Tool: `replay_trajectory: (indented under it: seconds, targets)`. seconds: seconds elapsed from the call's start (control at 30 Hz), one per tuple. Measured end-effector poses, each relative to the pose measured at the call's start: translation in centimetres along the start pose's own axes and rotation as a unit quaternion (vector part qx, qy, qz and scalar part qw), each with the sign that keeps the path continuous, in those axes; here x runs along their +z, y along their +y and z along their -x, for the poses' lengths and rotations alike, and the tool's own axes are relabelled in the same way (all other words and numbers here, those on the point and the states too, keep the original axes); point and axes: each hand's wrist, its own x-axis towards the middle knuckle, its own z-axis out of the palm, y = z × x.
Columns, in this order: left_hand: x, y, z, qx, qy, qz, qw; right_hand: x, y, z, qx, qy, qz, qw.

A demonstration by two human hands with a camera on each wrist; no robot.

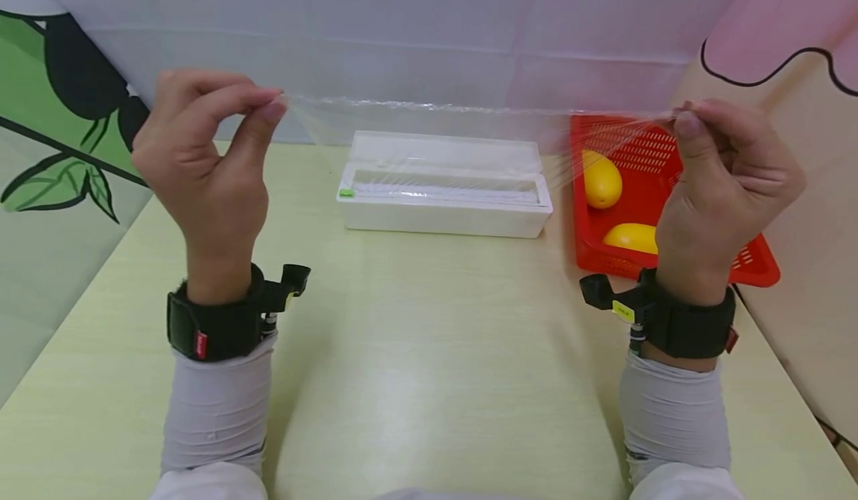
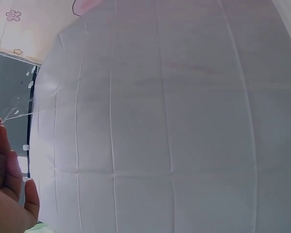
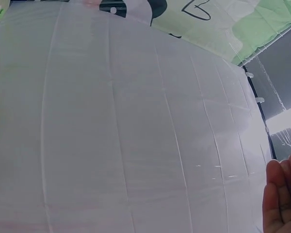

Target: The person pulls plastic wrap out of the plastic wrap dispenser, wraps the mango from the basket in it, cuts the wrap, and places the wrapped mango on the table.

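A sheet of clear plastic wrap (image 1: 429,107) stretches between both hands, above the table in the head view. My left hand (image 1: 211,142) pinches its left corner between thumb and forefinger. At the opposite corner, my right hand (image 1: 727,179) pinches it the same way. Behind and below the sheet stands a white plastic wrap dispenser box (image 1: 445,217) with its lid raised and a green slider at the left end. In the left wrist view, fingers (image 2: 2,141) hold the film at the left edge. The right wrist view catches curled fingers (image 3: 276,189) at its lower right.
A red basket (image 1: 590,258) stands right of the box, partly behind my right hand, with a yellow fruit (image 1: 602,179) and another yellow fruit (image 1: 631,238) inside. Light wood tabletop (image 1: 429,351) lies beneath. A pale curtain (image 1: 402,45) hangs along the back.
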Motion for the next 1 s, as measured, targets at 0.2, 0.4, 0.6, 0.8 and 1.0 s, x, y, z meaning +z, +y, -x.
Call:
replay_trajectory:
  seconds: [0.2,0.4,0.6,0.8,1.0]
  targets:
    - [-0.1,0.2,0.0,-0.003,0.0,0.014,0.9999,0.0,-0.2,-0.1,0.003,-0.003,-0.005,1.0]
    - [0.2,0.3,-0.1,-0.014,-0.007,0.027,0.9995,-0.1,-0.4,-0.1,0.003,-0.005,-0.007,1.0]
    - [-0.3,0.2,-0.6,-0.032,-0.048,0.106,0.9927,-0.3,-1.0,-0.2,0.01,-0.014,-0.014,0.9998]
    - [-1.2,0.0,-0.9,-0.089,-0.092,0.273,0.9535,-1.2,-1.6,-0.3,0.02,-0.042,-0.026,0.9986]
    - [-2.7,-0.2,-0.8,-0.149,-0.192,0.39,0.8883,-2.9,-2.0,-0.4,0.057,-0.087,-0.059,0.9928]
